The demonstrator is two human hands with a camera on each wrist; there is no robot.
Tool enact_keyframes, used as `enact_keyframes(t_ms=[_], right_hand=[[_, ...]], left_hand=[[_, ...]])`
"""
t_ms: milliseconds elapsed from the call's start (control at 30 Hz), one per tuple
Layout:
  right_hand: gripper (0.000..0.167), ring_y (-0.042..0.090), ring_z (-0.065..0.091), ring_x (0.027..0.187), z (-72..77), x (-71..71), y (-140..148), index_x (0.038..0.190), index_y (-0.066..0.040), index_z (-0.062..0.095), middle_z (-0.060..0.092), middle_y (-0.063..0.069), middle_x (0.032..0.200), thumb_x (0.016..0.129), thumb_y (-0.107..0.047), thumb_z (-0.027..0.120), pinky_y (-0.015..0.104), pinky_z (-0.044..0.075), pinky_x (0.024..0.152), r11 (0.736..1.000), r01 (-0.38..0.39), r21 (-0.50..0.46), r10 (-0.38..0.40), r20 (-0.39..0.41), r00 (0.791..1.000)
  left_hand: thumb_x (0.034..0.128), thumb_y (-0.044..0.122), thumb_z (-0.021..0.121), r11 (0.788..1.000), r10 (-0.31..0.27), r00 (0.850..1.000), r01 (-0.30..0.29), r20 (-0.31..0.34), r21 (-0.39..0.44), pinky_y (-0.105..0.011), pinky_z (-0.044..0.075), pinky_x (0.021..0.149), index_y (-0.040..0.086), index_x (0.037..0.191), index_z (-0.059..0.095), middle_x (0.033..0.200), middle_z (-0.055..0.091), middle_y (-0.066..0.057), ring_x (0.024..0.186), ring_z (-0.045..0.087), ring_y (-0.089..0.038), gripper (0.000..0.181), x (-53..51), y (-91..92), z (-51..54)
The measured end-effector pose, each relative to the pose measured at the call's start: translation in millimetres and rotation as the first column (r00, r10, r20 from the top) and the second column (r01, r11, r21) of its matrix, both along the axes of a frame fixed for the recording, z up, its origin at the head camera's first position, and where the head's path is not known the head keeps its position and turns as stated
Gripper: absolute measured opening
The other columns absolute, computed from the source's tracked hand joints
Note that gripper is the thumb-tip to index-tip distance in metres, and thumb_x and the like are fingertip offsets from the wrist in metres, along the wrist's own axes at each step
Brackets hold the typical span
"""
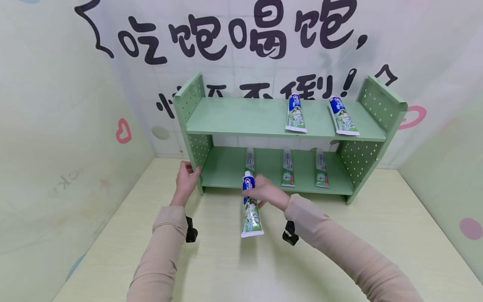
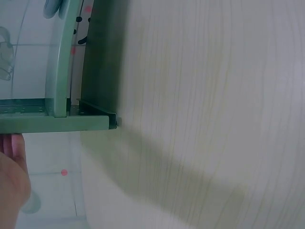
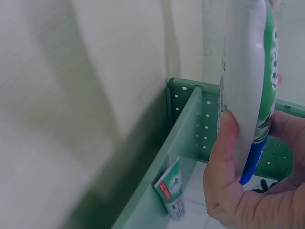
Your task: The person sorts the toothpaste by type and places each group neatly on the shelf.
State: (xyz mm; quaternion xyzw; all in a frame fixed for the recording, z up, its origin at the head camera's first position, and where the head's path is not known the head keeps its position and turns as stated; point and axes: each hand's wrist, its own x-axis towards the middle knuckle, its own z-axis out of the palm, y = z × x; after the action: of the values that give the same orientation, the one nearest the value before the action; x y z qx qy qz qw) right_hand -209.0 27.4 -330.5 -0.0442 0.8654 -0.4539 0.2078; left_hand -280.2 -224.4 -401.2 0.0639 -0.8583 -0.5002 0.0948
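Observation:
My right hand grips a blue, green and white toothpaste tube in front of the lower shelf, its white cap upward and flat end down. Thumb and fingers clasp its sides in the right wrist view, where the tube's white back shows. At the left side panel of a green two-tier rack, my left hand touches the outer face near the front edge. Two matching tubes lie on the upper tier, one toothpaste tube left of another.
On the lower tier lie three grey-green toothpaste tubes: a left one partly hidden by the held tube, a middle one and a right one. The rack stands on a pale wood-grain table, near a printed back wall.

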Motion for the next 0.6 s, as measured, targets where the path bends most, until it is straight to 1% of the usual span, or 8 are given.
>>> enact_keyframes(t_ms=[167, 267, 433, 600], right_hand=[[0.053, 0.027, 0.063, 0.080, 7.8, -1.1, 0.1, 0.118, 0.004, 0.036, 0.055, 0.021, 0.102, 0.080, -0.016, 0.066, 0.029, 0.056, 0.054, 0.999, 0.014, 0.048, -0.013, -0.013, 1.000], [0.055, 0.027, 0.063, 0.079, 11.9, -1.0, 0.5, 0.119, 0.004, 0.035, 0.056, 0.020, 0.102, 0.080, -0.017, 0.067, 0.028, 0.056, 0.054, 0.998, 0.015, 0.059, -0.014, -0.013, 1.000], [0.051, 0.026, 0.063, 0.076, 20.7, 0.2, 2.9, 0.115, 0.002, 0.035, 0.056, 0.019, 0.100, 0.080, -0.016, 0.067, 0.028, 0.056, 0.054, 0.998, 0.006, 0.062, -0.005, -0.018, 1.000], [0.048, 0.025, 0.063, 0.078, 31.8, 1.2, 5.6, 0.114, 0.002, 0.036, 0.055, 0.019, 0.102, 0.082, -0.018, 0.066, 0.027, 0.056, 0.055, 0.996, -0.009, 0.094, 0.012, -0.034, 0.999]], left_hand=[[0.0928, 0.026, 0.047, 1.000, 0.000, 1.000, 0.000, 0.003, 0.003, -0.044, 0.044, 0.098, 0.000, 0.121, 0.036, 0.127, 0.048, -0.020, 0.121, 0.046, -0.032, 0.040, -0.1, -0.6, 0.8], [0.0930, 0.026, 0.046, 1.000, -0.002, 1.000, 0.002, 0.007, 0.005, -0.044, 0.044, 0.098, 0.000, 0.121, 0.036, 0.127, 0.047, -0.020, 0.121, 0.046, -0.032, 0.040, -0.3, -0.6, 1.6], [0.0931, 0.025, 0.046, 1.000, -0.002, 1.000, 0.002, 0.010, 0.006, -0.044, 0.043, 0.098, 0.000, 0.122, 0.036, 0.127, 0.048, -0.020, 0.121, 0.046, -0.032, 0.040, -0.7, 0.4, 0.9], [0.0928, 0.025, 0.047, 1.000, -0.002, 1.000, 0.002, 0.003, 0.011, -0.044, 0.044, 0.097, 0.000, 0.121, 0.036, 0.127, 0.048, -0.020, 0.121, 0.046, -0.032, 0.039, -0.2, 0.4, 1.2]])
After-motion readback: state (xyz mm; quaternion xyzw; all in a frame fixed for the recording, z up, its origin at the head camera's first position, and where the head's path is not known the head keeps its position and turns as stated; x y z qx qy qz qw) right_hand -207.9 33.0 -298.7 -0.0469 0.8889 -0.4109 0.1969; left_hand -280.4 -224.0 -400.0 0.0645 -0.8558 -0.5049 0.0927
